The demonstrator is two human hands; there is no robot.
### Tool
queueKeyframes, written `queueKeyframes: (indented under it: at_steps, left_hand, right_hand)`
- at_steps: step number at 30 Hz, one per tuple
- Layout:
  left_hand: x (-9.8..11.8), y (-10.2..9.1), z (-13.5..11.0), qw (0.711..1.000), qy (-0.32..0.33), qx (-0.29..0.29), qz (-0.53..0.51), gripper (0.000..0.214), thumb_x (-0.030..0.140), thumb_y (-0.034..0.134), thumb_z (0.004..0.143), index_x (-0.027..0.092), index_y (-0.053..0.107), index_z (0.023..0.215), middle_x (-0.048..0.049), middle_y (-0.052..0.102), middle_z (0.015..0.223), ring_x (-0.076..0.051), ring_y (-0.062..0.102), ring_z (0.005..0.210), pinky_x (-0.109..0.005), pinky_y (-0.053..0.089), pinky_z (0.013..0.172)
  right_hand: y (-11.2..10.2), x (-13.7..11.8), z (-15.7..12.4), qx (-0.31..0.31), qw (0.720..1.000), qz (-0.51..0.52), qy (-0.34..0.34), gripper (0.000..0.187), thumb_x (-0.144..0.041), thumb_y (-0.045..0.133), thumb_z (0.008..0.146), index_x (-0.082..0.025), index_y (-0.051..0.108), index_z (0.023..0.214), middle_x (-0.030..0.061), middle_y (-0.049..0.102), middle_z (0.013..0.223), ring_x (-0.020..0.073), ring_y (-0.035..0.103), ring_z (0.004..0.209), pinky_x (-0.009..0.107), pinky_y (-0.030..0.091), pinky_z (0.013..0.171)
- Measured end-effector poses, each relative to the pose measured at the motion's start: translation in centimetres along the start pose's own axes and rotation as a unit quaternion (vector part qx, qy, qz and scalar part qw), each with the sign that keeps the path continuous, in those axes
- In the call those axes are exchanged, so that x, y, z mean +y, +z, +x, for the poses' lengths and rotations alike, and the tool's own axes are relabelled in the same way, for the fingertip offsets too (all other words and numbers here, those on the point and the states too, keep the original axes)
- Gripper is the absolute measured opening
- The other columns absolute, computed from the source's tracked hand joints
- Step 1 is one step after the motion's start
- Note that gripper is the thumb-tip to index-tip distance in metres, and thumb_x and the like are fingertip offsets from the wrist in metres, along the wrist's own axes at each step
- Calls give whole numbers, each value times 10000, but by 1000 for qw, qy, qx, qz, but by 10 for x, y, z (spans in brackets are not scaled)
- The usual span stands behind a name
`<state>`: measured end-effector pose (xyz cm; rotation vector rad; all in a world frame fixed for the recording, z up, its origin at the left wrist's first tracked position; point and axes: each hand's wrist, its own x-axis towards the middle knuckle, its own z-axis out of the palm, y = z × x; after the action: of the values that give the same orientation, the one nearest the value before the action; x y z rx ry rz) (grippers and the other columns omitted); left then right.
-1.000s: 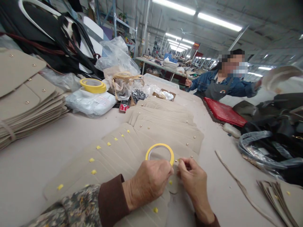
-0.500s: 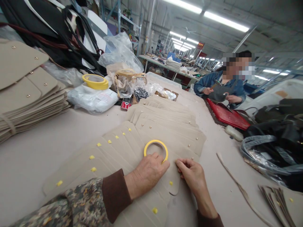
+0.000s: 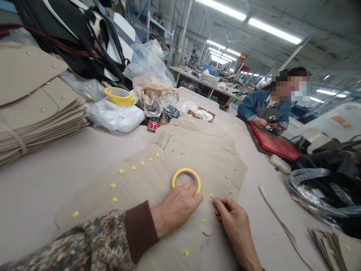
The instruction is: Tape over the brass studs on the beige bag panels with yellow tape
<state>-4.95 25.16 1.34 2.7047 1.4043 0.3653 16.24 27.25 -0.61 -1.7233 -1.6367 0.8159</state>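
My left hand (image 3: pixel 177 209) is closed around the near edge of a yellow tape roll (image 3: pixel 186 170), resting on overlapping beige panels (image 3: pixel 158 180). Just right of it, my right hand (image 3: pixel 232 218) has thumb and forefinger pinched at a small yellow tape piece (image 3: pixel 211 195) on a panel's edge. I cannot tell whether anything is between those fingertips. More yellow tape bits dot the fanned panels, one tape bit (image 3: pixel 204 221) just below the hands. Small metal studs (image 3: pixel 227 177) show on the panels farther back.
A thick stack of beige panels (image 3: pixel 42 120) stands at left. Yellow tape rolls (image 3: pixel 120 98) lie on a plastic-wrapped bundle (image 3: pixel 115 118). A fabric strip (image 3: pixel 279 218) and more panels (image 3: pixel 335 244) lie at right. Across the table, a person (image 3: pixel 266 105) works over a red item (image 3: pixel 273 143).
My right fingertips have drawn back slightly toward me, and the yellow tape piece under them now shows. My left hand stays on the roll. The person opposite has lowered their hands.
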Motion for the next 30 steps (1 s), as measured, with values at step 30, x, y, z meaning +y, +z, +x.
queueKeyframes:
  at_steps: [30]
  left_hand:
    - [-46, -75, -25, 964, -44, 263, 13, 249, 149, 383, 995, 188, 545, 1180, -45, 665, 914, -178, 627, 862, -275, 500, 784]
  right_hand:
    - [-5, -15, 18, -26, 999, 17, 44, 367, -556, 570, 730, -194, 621, 759, -46, 563, 505, 133, 510, 369, 227, 348, 353]
